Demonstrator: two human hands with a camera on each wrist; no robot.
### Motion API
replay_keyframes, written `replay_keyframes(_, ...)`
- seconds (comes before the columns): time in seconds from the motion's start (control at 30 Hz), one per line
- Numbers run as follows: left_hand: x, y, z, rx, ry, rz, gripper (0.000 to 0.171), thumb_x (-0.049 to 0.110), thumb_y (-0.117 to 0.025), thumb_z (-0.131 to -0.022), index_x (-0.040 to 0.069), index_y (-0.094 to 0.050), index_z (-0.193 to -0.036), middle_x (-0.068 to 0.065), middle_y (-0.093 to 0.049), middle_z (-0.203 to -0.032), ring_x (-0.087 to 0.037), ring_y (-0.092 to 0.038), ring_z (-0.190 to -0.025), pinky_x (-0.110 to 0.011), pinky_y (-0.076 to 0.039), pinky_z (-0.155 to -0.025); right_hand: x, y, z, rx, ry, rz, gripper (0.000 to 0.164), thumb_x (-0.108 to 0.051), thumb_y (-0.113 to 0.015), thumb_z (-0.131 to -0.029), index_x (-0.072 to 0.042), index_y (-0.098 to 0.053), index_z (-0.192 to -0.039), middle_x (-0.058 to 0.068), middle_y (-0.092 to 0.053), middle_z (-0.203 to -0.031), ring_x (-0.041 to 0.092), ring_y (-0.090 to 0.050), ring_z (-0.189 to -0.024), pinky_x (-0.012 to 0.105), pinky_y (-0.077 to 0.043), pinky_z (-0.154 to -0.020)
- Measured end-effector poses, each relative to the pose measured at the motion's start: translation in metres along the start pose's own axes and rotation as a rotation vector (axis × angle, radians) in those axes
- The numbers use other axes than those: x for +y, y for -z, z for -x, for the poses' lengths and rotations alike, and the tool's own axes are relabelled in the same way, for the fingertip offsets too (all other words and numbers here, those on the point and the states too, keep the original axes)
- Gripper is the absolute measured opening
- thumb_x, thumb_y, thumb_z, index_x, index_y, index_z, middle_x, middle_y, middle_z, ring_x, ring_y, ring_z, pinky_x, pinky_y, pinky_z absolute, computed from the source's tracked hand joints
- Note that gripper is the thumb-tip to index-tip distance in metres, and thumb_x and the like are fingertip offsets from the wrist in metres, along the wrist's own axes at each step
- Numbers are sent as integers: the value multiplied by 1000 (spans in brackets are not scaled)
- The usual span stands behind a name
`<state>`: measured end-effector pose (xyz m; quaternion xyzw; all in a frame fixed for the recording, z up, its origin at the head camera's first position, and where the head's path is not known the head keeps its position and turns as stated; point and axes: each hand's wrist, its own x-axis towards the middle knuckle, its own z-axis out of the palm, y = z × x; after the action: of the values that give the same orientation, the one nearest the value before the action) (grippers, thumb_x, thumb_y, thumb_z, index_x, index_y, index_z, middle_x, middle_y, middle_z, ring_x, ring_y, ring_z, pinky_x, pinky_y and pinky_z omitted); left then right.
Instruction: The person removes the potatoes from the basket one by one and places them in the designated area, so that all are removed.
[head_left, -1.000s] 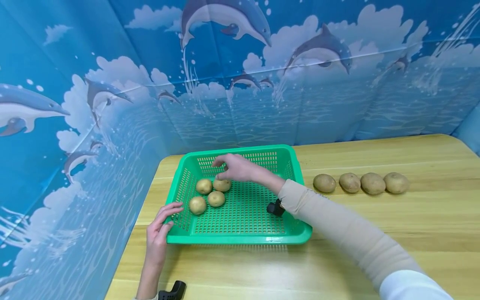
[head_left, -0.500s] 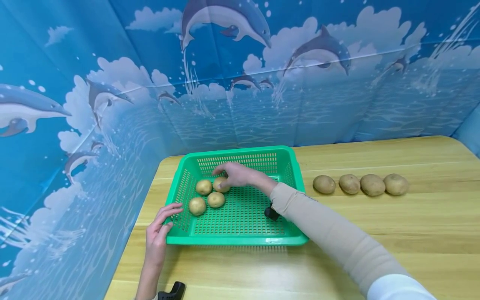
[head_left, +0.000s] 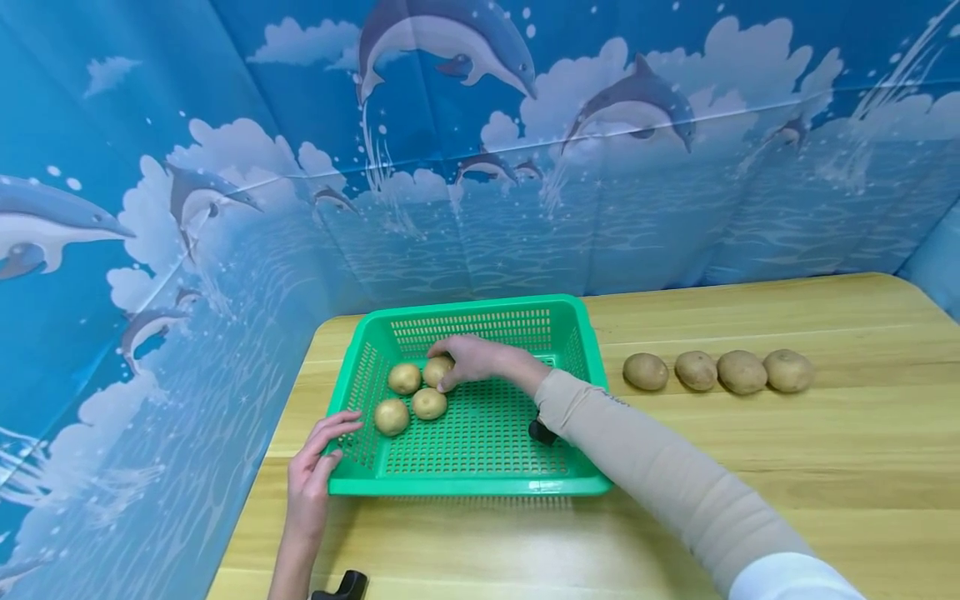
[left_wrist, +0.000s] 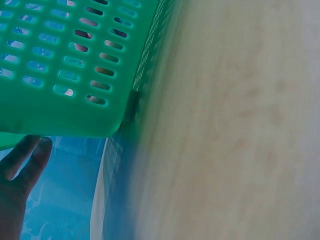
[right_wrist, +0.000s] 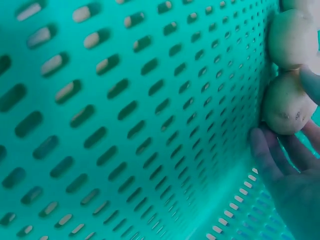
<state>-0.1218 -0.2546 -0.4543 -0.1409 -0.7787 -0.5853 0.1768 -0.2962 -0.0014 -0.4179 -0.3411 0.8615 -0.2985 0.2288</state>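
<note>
A green plastic basket (head_left: 472, 485) with slotted walls stands on the table. Inside, toward its left end, lie several potatoes, among them one at the left (head_left: 392, 417) and one in front (head_left: 430, 404). My right hand (head_left: 474, 360) reaches in and grips the rear right potato (head_left: 435, 369); the right wrist view shows thumb and fingers around that potato (right_wrist: 286, 106), close to another potato (right_wrist: 292, 40). My left hand (head_left: 313, 467) holds the basket's rim at the front left corner, its fingers over the edge.
On the wooden table (head_left: 750, 467), right of the basket, several potatoes (head_left: 742, 372) lie in a row. A blue dolphin-printed curtain (head_left: 480, 208) rises behind the table and along its left side.
My right hand has lowered onto the rear right potato in the basket and its fingers have closed round it. The left hand stays on the rim.
</note>
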Motion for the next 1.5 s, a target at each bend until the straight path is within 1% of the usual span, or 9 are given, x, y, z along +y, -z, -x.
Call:
replay_keyframes(0.33, 1, 1, 0, -1, -21, 7, 47, -19, -33, -83, -8, -66, -114, -22, -58, -126, -31, -43, -131, -30, -28, -112, -4, 3, 1, 29, -28, 16, 59, -18, -80, -83, -9, -56, -136, 4, -60, -125, 17, -57, -105, 32, -49, -86)
replay_keyframes(0.43, 0, 2, 0, 2, -17, 5, 46, -19, -34, -82, -8, -66, -114, -22, -58, -126, -31, -43, -131, -31, -28, -112, -5, 4, 2, 34, -14, 27, 57, -16, -81, -81, -10, -58, -133, 4, -61, -123, 16, -58, -102, 30, -50, -83)
replay_keyframes(0.6, 0, 3, 1, -4, -13, 5, 45, -19, -34, -83, -9, -65, -114, -22, -58, -127, -31, -43, -131, -31, -28, -112, -6, 5, 3, 73, 22, 33, 54, -14, -83, -78, -13, -61, -128, 1, -61, -119, 13, -58, -98, 28, -50, -80)
replay_keyframes(0.87, 0, 3, 1, -9, -15, 15, 44, -19, -34, -82, -11, -64, -113, -22, -58, -127, -32, -42, -131, -30, -28, -112, -6, 6, 4, 91, 29, 30, 51, -17, -83, -78, -19, -62, -123, -4, -60, -119, 12, -56, -96, 28, -49, -79)
replay_keyframes(1.03, -1, 4, 2, -11, -20, 20, 45, -20, -33, -82, -11, -64, -113, -23, -57, -126, -31, -43, -131, -30, -29, -111, -7, 7, 4, 90, 35, 18, 50, -18, -83, -77, -19, -62, -123, -3, -60, -122, 11, -56, -99, 29, -48, -82)
replay_keyframes(1.2, -1, 3, 2, -10, -33, 26, 46, -20, -33, -82, -10, -65, -113, -25, -57, -125, -30, -44, -130, -30, -29, -111, -6, 9, 3, 91, 79, -32, 48, -18, -83, -77, -17, -64, -121, -3, -61, -121, 10, -57, -101, 27, -48, -83)
replay_keyframes(1.37, -1, 3, 3, -11, -46, 26, 46, -21, -33, -82, -10, -65, -113, -26, -57, -124, -31, -44, -130, -29, -29, -111, -7, 13, 3, 102, 148, -119, 46, -17, -81, -77, -15, -64, -120, -4, -64, -113, 12, -61, -96, 27, -51, -78)
replay_keyframes(1.5, -1, 3, 3, -13, -39, 27, 46, -20, -33, -83, -9, -65, -113, -25, -57, -125, -32, -44, -130, -30, -29, -111, -8, 19, 6, 112, 183, -183, 48, -16, -79, -78, -13, -62, -122, -3, -64, -112, 16, -63, -94, 28, -52, -77)
